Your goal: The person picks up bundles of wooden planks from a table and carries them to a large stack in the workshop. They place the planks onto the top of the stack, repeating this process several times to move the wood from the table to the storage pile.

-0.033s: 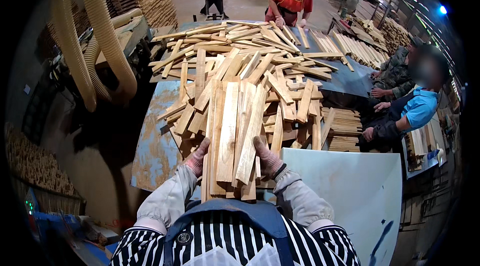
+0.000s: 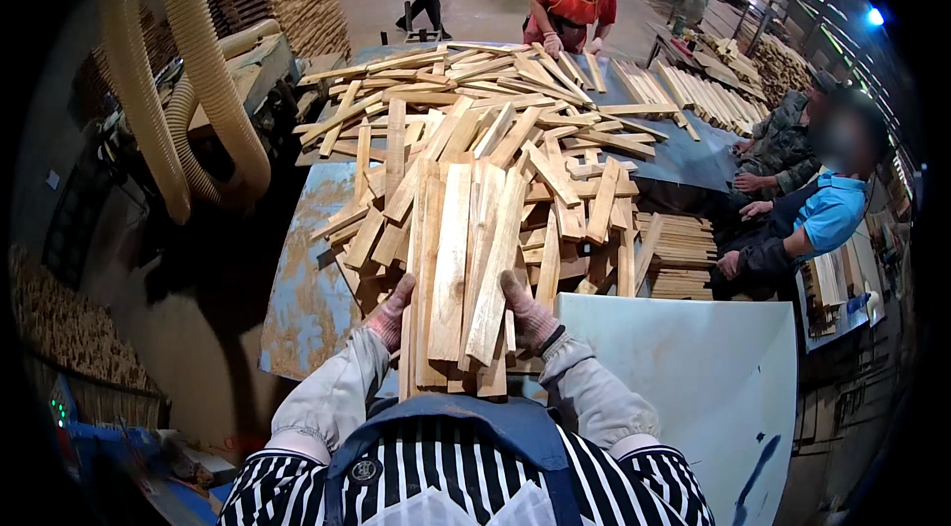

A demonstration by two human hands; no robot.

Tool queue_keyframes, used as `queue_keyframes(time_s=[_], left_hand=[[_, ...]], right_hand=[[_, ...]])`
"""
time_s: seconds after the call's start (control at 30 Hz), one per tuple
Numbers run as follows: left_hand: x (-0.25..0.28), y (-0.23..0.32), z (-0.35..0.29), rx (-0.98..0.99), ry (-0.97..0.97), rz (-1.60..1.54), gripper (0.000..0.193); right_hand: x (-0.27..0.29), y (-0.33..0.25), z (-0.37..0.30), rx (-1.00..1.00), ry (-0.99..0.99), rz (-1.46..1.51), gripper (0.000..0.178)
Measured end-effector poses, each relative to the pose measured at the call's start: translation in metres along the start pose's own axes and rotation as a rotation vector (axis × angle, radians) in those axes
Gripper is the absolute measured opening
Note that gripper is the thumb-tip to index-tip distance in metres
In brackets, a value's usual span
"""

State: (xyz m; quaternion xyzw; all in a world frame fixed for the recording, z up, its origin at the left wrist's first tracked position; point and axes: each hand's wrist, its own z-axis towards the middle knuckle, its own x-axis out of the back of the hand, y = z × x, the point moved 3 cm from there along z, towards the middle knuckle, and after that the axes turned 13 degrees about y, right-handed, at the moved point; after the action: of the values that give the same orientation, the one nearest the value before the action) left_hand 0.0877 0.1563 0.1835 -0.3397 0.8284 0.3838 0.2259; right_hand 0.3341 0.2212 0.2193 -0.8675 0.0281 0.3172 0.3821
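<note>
A bundle of pale wooden strips (image 2: 451, 273) lies lengthwise in front of my chest, its near ends close to my apron (image 2: 456, 409). My left hand (image 2: 390, 315), in a knitted glove, presses against the bundle's left side. On the opposite side, my gloved right hand (image 2: 530, 313) grips it with the thumb up along the outer strips. The fingers of both hands are partly hidden by the wood. Beyond the bundle, a large loose heap of wooden strips (image 2: 515, 135) spreads over the blue table (image 2: 307, 268), pieces crossing at many angles.
A pale blue panel (image 2: 684, 358) stands at my right. Across the table, a person in red (image 2: 570, 6) handles strips; people sit at the right (image 2: 832, 214). Ribbed hoses (image 2: 213, 80) hang at the left. Stacked strips (image 2: 684, 244) lie beyond the panel.
</note>
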Motion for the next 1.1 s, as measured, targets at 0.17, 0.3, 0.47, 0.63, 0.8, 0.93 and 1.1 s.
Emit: queue_keyframes(time_s=[0.17,0.3,0.47,0.63,0.8,0.93,1.1], left_hand=[[-0.01,0.004,-0.001,0.041,0.014,0.07,0.082],[-0.018,0.007,-0.018,-0.028,0.017,0.06,0.08],[-0.004,0.014,-0.014,-0.115,-0.034,0.061,0.077],[0.046,0.023,0.004,-0.293,-0.023,0.105,0.05],[0.07,0.031,-0.041,-0.34,0.001,0.065,0.075],[0.069,0.042,-0.093,-0.332,0.012,0.007,0.082],[0.136,0.058,-0.127,-0.438,0.051,-0.023,0.083]], right_hand=[[0.021,0.012,0.024,0.032,0.062,-0.006,0.095],[-0.008,0.003,0.0,0.088,0.075,-0.019,0.091],[-0.016,-0.001,-0.005,0.143,0.077,-0.086,0.088],[-0.017,0.006,0.007,0.202,-0.007,-0.116,0.091],[-0.053,0.016,0.011,0.116,-0.028,-0.137,0.09],[-0.082,0.032,0.02,0.073,-0.135,-0.185,0.089],[-0.154,0.043,0.021,0.084,-0.248,-0.318,0.09]])
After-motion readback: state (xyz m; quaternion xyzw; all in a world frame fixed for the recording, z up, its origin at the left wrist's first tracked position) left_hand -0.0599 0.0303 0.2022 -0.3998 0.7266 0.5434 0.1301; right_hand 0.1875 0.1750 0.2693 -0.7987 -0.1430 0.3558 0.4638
